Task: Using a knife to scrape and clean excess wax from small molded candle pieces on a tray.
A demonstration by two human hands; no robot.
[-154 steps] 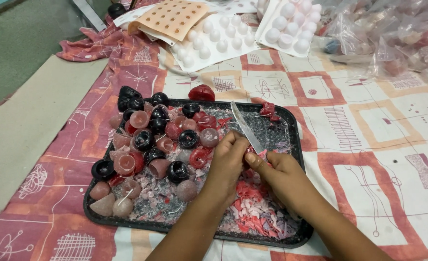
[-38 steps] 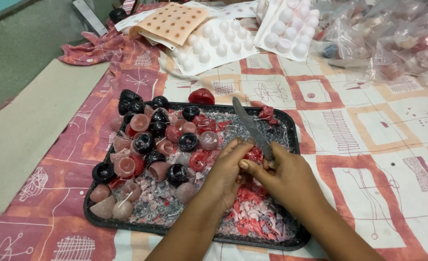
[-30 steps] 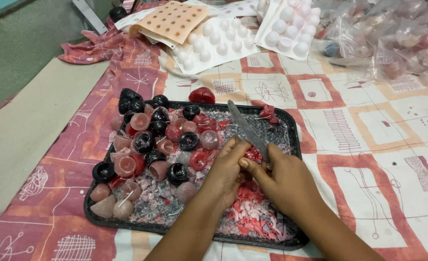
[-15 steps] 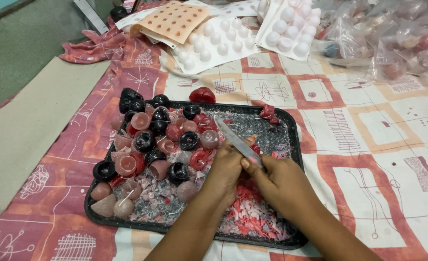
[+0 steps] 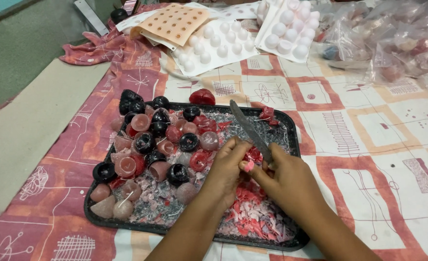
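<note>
My right hand [image 5: 285, 180] grips a knife [image 5: 249, 128] whose grey blade points up and to the left over a black tray [image 5: 291, 129]. My left hand [image 5: 226, 171] pinches a small red wax piece [image 5: 253, 154] right beside the blade's base. Under both hands lies a heap of red and pink wax shavings [image 5: 250, 217]. The tray's left half holds several small moulded candles [image 5: 158, 145] in black, red and pink, some with wicks.
A red moulded candle [image 5: 202, 96] sits just beyond the tray's far rim. White and orange dome moulds [image 5: 214, 38] lie at the back. Clear bags of wax pieces [image 5: 393, 43] fill the back right. A patterned cloth [image 5: 368, 140] covers the surface; a beige board [image 5: 35, 125] lies left.
The knife blade dipped low toward the left hand half a second ago and has swung back up. Both hands stay over the tray's right half, still on the small piece.
</note>
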